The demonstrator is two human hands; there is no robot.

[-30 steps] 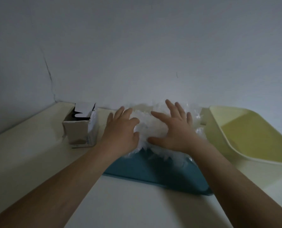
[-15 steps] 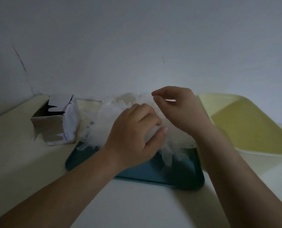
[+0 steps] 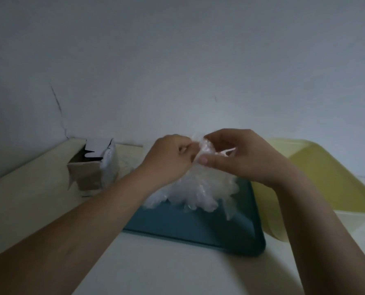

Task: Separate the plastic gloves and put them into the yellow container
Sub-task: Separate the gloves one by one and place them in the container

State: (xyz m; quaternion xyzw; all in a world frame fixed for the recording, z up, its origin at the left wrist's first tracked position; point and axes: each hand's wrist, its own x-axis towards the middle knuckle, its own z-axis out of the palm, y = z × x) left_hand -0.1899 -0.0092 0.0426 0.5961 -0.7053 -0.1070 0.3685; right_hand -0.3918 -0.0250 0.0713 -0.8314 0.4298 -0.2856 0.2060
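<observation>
A heap of clear plastic gloves (image 3: 195, 189) lies on a teal tray (image 3: 200, 231) in the middle of the table. My left hand (image 3: 168, 160) and my right hand (image 3: 239, 154) meet above the heap, and both pinch the top edge of the same bunch of gloves, which is lifted off the tray. The rest of the bunch hangs down below my hands. The yellow container (image 3: 324, 179) stands to the right of the tray, and I see nothing inside it. My right wrist covers part of its near left wall.
An open cardboard box (image 3: 92, 167) stands at the back left, near the wall. The pale tabletop (image 3: 156, 269) stretches toward me in front of the tray. A grey wall rises right behind everything.
Both hands have gone from lying flat on the heap to pinching its top. They have lifted the bunch of gloves upward above the tray.
</observation>
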